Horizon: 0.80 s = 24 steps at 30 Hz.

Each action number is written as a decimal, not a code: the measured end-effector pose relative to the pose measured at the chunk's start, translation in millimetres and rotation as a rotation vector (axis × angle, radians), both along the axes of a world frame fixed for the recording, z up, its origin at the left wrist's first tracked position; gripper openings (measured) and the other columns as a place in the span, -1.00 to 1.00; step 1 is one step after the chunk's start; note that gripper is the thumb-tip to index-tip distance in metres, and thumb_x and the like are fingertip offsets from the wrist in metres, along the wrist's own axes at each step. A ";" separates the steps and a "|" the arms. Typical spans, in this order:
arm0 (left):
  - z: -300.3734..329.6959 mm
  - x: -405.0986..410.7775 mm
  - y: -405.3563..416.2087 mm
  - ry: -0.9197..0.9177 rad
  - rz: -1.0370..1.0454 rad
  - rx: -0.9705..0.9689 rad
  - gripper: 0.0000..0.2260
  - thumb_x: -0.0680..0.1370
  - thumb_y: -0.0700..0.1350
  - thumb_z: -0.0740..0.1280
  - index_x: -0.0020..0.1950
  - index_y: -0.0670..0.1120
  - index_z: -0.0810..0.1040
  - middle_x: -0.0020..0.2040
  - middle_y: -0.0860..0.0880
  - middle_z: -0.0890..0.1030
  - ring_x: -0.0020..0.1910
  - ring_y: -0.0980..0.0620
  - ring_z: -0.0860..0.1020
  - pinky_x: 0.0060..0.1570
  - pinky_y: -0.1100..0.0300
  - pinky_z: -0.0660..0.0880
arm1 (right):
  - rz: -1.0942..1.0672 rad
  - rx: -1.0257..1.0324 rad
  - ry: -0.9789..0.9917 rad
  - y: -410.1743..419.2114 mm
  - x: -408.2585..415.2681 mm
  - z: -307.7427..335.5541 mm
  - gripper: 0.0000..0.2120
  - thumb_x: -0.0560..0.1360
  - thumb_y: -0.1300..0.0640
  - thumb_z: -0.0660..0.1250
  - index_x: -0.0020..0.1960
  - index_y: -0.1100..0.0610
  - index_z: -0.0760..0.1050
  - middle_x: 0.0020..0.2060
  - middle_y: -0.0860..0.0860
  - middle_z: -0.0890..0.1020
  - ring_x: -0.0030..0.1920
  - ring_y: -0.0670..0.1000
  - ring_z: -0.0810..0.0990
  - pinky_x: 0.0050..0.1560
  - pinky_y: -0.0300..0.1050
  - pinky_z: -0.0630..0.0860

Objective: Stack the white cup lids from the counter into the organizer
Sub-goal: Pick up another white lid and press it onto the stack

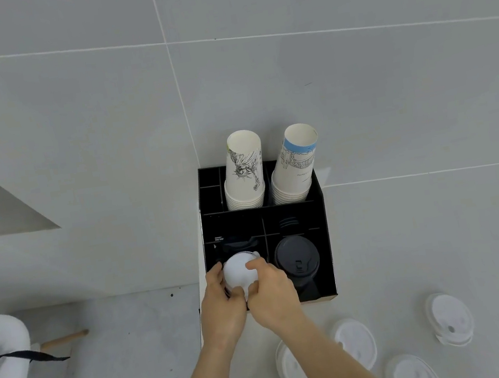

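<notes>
Your fingers (254, 264) on both hands are pinching the rim of a white lid (238, 273), left hand (222, 306) on its near-left edge and right hand (272, 295) curled over its right side, holding it over the front-left compartment of the black organizer (321, 210), just beside the black lids (297, 259). It looks like thin moulded plastic, so expect it to be very light, a little flexible and slick; keep your hold on the rim, not the domed top. Four more white lids (355, 341), round and matte, lie on the counter (441, 225) near your right forearm.
</notes>
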State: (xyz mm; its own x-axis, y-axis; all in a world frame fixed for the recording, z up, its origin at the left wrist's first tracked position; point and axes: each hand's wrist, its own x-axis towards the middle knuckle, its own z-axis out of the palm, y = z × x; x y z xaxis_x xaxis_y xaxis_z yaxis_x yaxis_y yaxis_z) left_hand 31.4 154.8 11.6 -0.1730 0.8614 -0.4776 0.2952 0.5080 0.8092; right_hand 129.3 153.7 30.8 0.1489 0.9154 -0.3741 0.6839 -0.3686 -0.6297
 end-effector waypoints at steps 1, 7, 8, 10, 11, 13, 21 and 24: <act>0.0 0.6 -1.7 0.006 0.002 0.002 -0.49 0.55 -0.27 0.23 0.47 0.05 0.29 0.04 0.22 0.52 -0.12 0.34 0.48 -0.11 0.25 0.50 | 0.008 0.000 -0.007 -1.4 0.9 0.7 -0.57 0.53 0.23 0.21 0.40 0.08 0.37 0.24 0.09 0.55 0.17 0.15 0.57 0.10 0.05 0.54; 3.2 1.9 -4.6 0.036 0.007 0.027 -0.49 0.55 -0.27 0.25 0.48 0.03 0.31 0.20 0.14 0.50 0.10 0.11 0.50 0.04 0.18 0.45 | 0.011 0.071 -0.014 -6.1 1.8 3.3 -0.56 0.49 0.27 0.24 0.36 0.05 0.42 0.18 0.04 0.61 0.12 0.09 0.60 0.05 0.02 0.56; 2.7 1.1 -4.7 0.053 0.017 0.034 -0.48 0.55 -0.26 0.25 0.49 0.02 0.30 0.26 0.12 0.50 0.17 0.07 0.50 0.10 0.13 0.47 | -0.008 0.097 0.008 -6.8 3.9 4.3 -0.56 0.50 0.28 0.23 0.35 0.05 0.43 0.17 0.03 0.61 0.11 0.07 0.60 0.05 0.01 0.57; 2.1 0.6 -7.5 0.079 0.039 0.051 -0.48 0.55 -0.25 0.26 0.49 0.02 0.31 0.36 0.06 0.50 0.31 0.01 0.49 0.21 0.10 0.45 | -0.065 0.137 0.070 -11.2 10.6 7.0 -0.60 0.51 0.30 0.20 0.30 0.04 0.48 0.14 0.01 0.64 0.11 0.03 0.61 0.06 -0.02 0.58; 2.7 0.6 -9.6 0.086 0.051 0.067 -0.49 0.54 -0.25 0.27 0.48 0.03 0.32 0.36 0.03 0.52 0.32 0.02 0.50 0.21 0.13 0.44 | -0.098 0.148 0.103 -13.7 15.0 7.1 -0.62 0.51 0.30 0.19 0.26 0.03 0.51 0.08 0.01 0.67 0.06 0.02 0.63 0.05 -0.01 0.59; 5.4 0.8 -15.1 0.096 0.079 0.099 -0.52 0.53 -0.26 0.28 0.43 0.03 0.37 0.29 0.04 0.57 0.23 0.06 0.53 0.15 0.16 0.44 | -0.168 0.142 0.181 -20.6 24.8 4.9 -0.67 0.51 0.32 0.19 0.15 0.03 0.54 -0.10 0.00 0.70 -0.07 0.02 0.66 0.00 0.04 0.63; 6.7 14.9 -56.1 0.148 0.056 0.040 -0.74 0.55 -0.23 0.23 0.11 0.08 0.57 0.00 0.11 0.68 -0.12 0.22 0.59 -0.27 0.30 0.40 | -0.304 -0.083 0.292 -74.3 77.2 -7.7 -0.67 0.50 0.34 0.16 0.11 0.05 0.57 -0.10 0.05 0.68 -0.17 0.03 0.67 -0.17 -0.13 0.64; 1.4 23.3 -72.0 0.158 -0.010 -0.030 -0.78 0.56 -0.16 0.22 0.05 0.12 0.57 0.03 0.09 0.66 -0.11 0.14 0.59 -0.26 0.26 0.42 | -0.328 -0.164 0.211 -94.1 89.7 -14.8 -0.69 0.51 0.26 0.17 0.12 0.01 0.57 0.00 0.00 0.67 -0.05 0.03 0.64 -0.02 -0.09 0.57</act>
State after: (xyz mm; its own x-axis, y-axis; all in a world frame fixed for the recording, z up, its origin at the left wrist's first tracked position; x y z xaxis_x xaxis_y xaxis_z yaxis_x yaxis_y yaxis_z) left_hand 54.7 82.9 13.0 -0.2397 0.8494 -0.4702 0.4229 0.5273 0.7369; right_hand 219.0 59.6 15.9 0.3270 0.7580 -0.5644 0.3758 -0.6522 -0.6583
